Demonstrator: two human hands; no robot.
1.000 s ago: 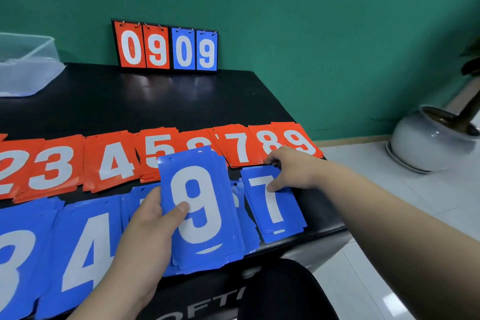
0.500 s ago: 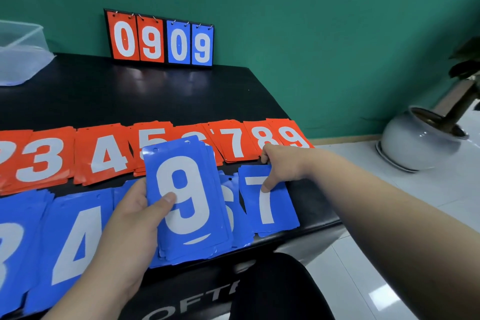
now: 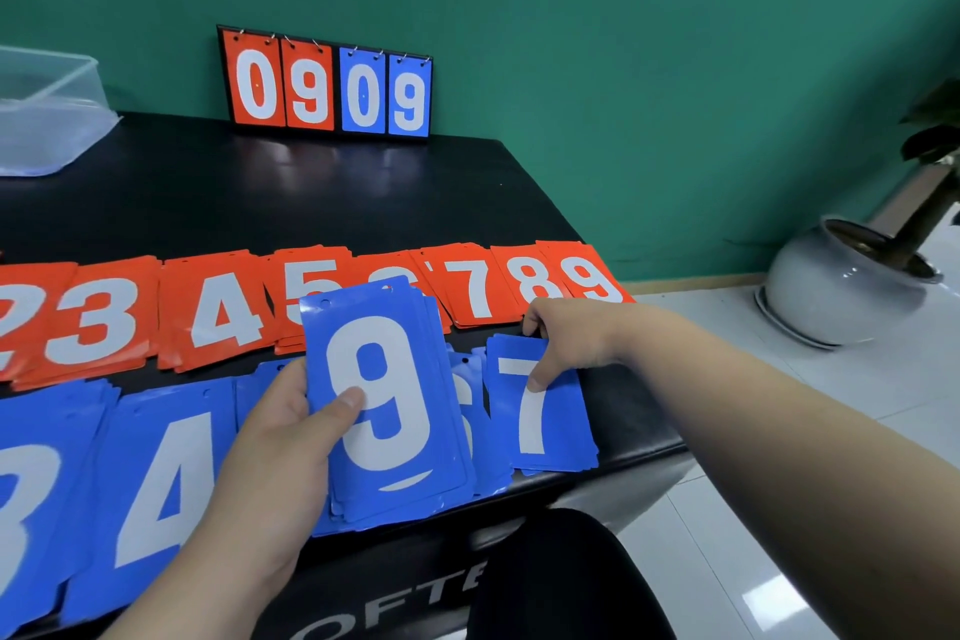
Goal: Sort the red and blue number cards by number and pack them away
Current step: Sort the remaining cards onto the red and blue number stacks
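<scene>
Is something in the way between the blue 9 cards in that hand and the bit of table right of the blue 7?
Yes. The right hand grips the top of the blue 7 pile, and its wrist reaches over the table strip beside it, right where the blue 9 stack in the left hand would pass.

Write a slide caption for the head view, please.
Left hand holds blue 9-card stack; right hand pinches blue 7-card pile.

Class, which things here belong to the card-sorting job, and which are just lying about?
Job: left hand, blue 9 stack, right hand, blue 7 pile, red card row, clear box (probably for packing).
Lying about: scoreboard stand, plant pot.
</scene>
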